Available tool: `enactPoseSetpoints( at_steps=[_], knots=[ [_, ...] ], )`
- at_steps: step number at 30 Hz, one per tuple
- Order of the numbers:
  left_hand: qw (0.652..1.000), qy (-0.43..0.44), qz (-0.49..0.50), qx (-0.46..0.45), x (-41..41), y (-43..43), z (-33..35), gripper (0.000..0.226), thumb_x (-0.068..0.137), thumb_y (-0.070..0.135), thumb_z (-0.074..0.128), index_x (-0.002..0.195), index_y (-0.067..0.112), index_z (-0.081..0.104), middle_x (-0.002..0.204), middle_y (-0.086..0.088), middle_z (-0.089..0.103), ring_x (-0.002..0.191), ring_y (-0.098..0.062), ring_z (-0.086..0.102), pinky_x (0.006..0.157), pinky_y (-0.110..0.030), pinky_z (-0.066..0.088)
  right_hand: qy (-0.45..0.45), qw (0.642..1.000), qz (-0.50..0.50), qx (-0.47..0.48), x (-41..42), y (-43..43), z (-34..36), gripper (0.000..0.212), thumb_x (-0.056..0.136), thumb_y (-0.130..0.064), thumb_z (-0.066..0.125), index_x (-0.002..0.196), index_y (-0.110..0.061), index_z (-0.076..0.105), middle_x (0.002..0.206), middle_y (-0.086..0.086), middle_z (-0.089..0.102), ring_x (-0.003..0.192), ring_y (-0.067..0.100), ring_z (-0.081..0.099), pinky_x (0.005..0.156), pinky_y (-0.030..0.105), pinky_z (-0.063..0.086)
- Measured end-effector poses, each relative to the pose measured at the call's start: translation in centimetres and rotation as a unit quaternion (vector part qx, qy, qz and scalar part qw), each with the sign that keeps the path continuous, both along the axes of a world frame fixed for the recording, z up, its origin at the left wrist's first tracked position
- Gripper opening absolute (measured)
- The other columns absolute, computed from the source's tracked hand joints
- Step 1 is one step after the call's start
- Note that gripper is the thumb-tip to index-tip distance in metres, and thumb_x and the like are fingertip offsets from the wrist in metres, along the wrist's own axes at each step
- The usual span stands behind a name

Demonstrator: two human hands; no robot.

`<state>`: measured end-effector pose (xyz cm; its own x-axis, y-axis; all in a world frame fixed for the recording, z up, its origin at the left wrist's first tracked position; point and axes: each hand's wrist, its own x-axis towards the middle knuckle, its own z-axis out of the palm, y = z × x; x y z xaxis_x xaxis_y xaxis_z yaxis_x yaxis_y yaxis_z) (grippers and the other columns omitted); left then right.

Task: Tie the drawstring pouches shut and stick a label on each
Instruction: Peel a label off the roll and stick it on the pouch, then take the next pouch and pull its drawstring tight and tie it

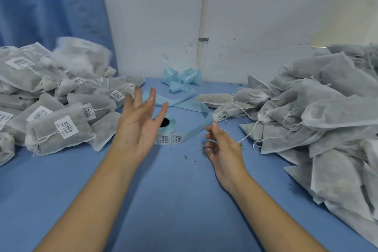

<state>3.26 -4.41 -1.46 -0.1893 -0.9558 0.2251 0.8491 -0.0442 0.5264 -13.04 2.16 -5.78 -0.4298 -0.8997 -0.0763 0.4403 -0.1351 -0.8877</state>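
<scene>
On a plain blue table cover (173, 200), the grey-white pouches at nine o'clock (51, 135) carry white labels (66, 127) with black barcodes, the pouches at three o'clock (327, 129) are plain grey-white, the central label roll (165, 135) is pale blue with a black core, and the curtain (41, 6) at ten o'clock is blue.

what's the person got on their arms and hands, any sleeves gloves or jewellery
Nothing worn that shows: no sleeves or cuffs are in view right down to the frame's lower edge, and the left hand and right hand carry no gloves, rings, watch or bands.
</scene>
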Motion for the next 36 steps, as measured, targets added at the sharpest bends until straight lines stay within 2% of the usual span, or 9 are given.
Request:
enactPoseSetpoints(
  at_steps=[5,10,15,18,21,24,26,32,36],
  knots=[
    [0.990,-0.136,-0.027,-0.012,-0.9,1.4,-0.9,0.058,0.087,-0.002,0.052,0.139,0.019,0.041,0.135,0.012,0.056,0.109,-0.015,0.065,0.080,-0.028,0.056,-0.023,1.000,-0.014,-0.008,0.0,-0.1,-0.2,0.004,0.090,-0.008,0.061,0.090,-0.008,0.066,0.074,0.002,0.059,0.055,0.010,0.051,0.053,0.019,0.044],
    [0.951,-0.300,-0.062,-0.046,-2.9,2.9,-1.6,0.031,0.092,0.000,0.049,0.114,0.019,0.060,0.109,0.006,0.072,0.077,-0.012,0.070,0.063,-0.016,0.049,0.131,0.966,-0.220,0.022,-1.6,-0.5,0.1,0.033,0.087,0.003,0.051,0.112,-0.017,0.057,0.122,-0.001,0.045,0.058,0.003,0.058,0.060,0.015,0.046],
    [0.931,-0.352,-0.077,-0.057,-4.0,3.8,-2.4,0.026,0.092,-0.001,0.048,0.104,0.016,0.064,0.097,0.000,0.074,0.065,-0.010,0.066,0.059,-0.016,0.046,0.128,0.950,-0.285,0.005,-3.6,-0.6,0.2,0.037,0.089,0.002,0.049,0.118,-0.020,0.048,0.139,0.006,0.030,0.099,0.026,0.062,0.048,0.006,0.041],
    [0.921,-0.378,-0.083,-0.056,-4.3,4.0,-2.8,0.025,0.092,0.000,0.048,0.098,0.015,0.067,0.092,-0.001,0.075,0.064,-0.010,0.066,0.059,-0.016,0.046,0.108,0.961,-0.255,-0.003,-4.3,-0.9,-0.1,0.043,0.090,0.002,0.051,0.129,-0.014,0.045,0.128,0.009,0.047,0.115,0.024,0.058,0.059,0.004,0.042],
    [0.918,-0.385,-0.084,-0.048,-4.4,4.1,-3.0,0.025,0.091,0.001,0.049,0.094,0.015,0.069,0.088,-0.001,0.075,0.063,-0.010,0.066,0.059,-0.017,0.046,0.030,0.969,-0.241,-0.038,-5.0,-1.0,0.1,0.044,0.089,0.005,0.052,0.131,-0.005,0.043,0.112,0.008,0.055,0.098,0.015,0.057,0.075,0.014,0.042],
    [0.915,-0.392,-0.085,-0.040,-4.5,4.2,-3.2,0.025,0.091,0.000,0.049,0.092,0.014,0.069,0.085,-0.001,0.074,0.062,-0.010,0.065,0.061,-0.022,0.044,-0.039,0.970,-0.235,-0.044,-5.0,-1.0,0.3,0.010,0.092,0.000,0.055,0.100,-0.005,0.055,0.085,0.005,0.057,0.079,0.013,0.054,0.071,0.017,0.046],
    [0.912,-0.399,-0.086,-0.036,-4.6,4.3,-3.3,0.025,0.091,0.000,0.049,0.091,0.014,0.069,0.085,-0.002,0.074,0.061,-0.011,0.065,0.063,-0.023,0.044,-0.056,0.971,-0.227,-0.043,-4.7,-1.0,0.4,0.014,0.094,-0.008,0.055,0.080,-0.008,0.058,0.075,0.003,0.058,0.072,0.012,0.057,0.067,0.015,0.049],
    [0.901,-0.424,-0.090,-0.024,-4.8,4.5,-3.5,0.024,0.091,-0.001,0.048,0.091,0.012,0.068,0.084,-0.003,0.075,0.062,-0.011,0.065,0.059,-0.020,0.044,0.016,0.985,-0.173,-0.014,-3.5,-0.6,0.2,0.021,0.090,-0.017,0.065,0.070,-0.012,0.061,0.058,-0.005,0.055,0.057,0.007,0.052,0.058,0.015,0.045],
    [0.901,-0.428,-0.076,-0.011,-4.9,4.5,-3.5,0.023,0.091,-0.002,0.049,0.093,0.011,0.068,0.086,-0.001,0.074,0.061,-0.011,0.065,0.058,-0.020,0.046,0.063,0.991,-0.118,-0.011,-2.5,-0.4,0.1,0.015,0.093,-0.010,0.057,0.087,-0.005,0.070,0.061,-0.002,0.053,0.060,0.009,0.050,0.060,0.016,0.044]
  ],
)
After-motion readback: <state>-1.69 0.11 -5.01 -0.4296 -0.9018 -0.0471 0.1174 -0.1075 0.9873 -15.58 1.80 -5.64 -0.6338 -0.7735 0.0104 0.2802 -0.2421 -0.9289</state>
